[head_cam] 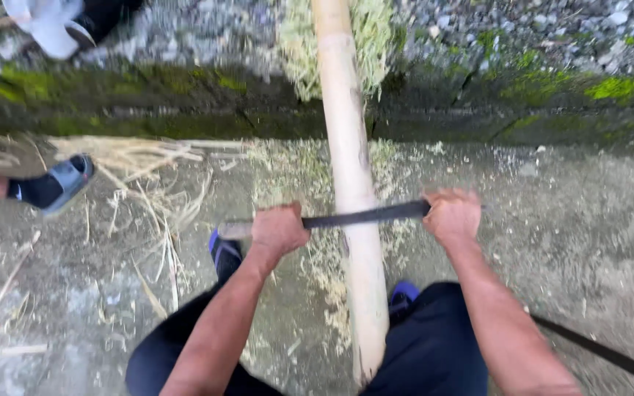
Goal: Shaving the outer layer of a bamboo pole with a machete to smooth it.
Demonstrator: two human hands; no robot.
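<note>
A long pale bamboo pole runs from between my knees up across the concrete ground to a mossy ledge. A long dark blade lies crosswise on the pole. My left hand grips its handle end left of the pole. My right hand grips its far end right of the pole. Pale shavings lie beside the pole under the blade.
A mossy concrete ledge crosses the top, with gravel behind it. Another person's foot in a grey sandal is at the left, and a white shoe at top left. Dry strips litter the left ground. A dark strap runs at lower right.
</note>
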